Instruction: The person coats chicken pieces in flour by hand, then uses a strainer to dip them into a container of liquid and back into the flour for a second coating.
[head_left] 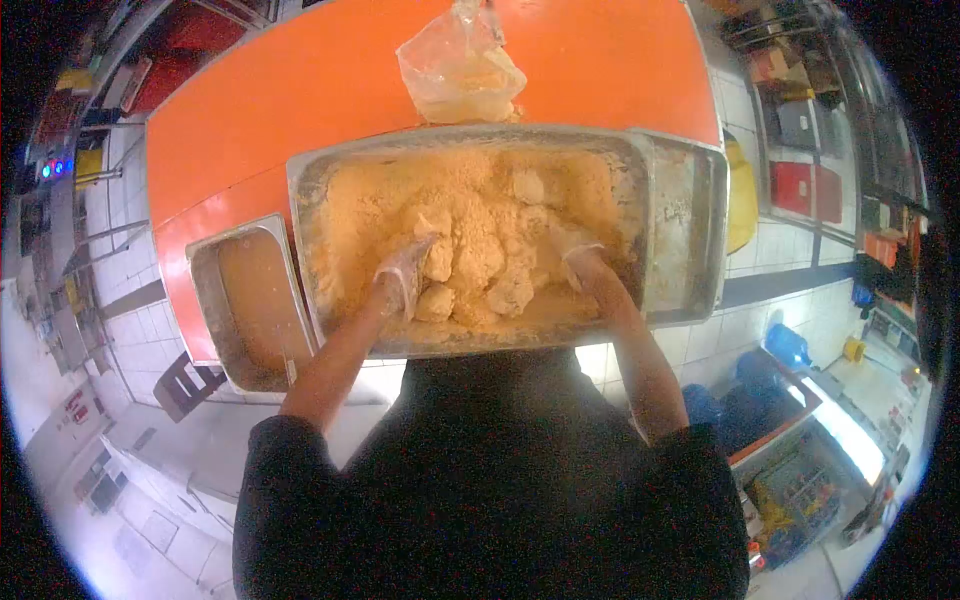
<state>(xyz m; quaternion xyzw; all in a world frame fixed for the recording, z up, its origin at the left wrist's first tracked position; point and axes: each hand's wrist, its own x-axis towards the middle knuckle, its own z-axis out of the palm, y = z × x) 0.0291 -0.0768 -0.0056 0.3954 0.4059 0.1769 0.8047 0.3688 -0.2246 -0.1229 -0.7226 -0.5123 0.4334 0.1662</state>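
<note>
A deep metal tray [470, 352] holds orange-tan breading flour [350, 200]. Several lumpy pieces coated in it, which look like chicken [478, 255], are heaped in the middle. My left hand [405, 268], in a clear glove dusted with flour, reaches in at the left of the heap, touching the coated pieces. At the right of the heap is my right hand [572, 248], also gloved and thickly powdered. Flour and the pieces hide most of the fingers of both hands, so their grip cannot be made out.
Behind the tray, a clear plastic bag [460, 75] with some flour stands on the orange counter [600, 60]. A smaller metal pan [205, 300] with brownish liquid sits at the left. Another metal pan [690, 220] adjoins on the right. A blue water jug [788, 345] is farther right.
</note>
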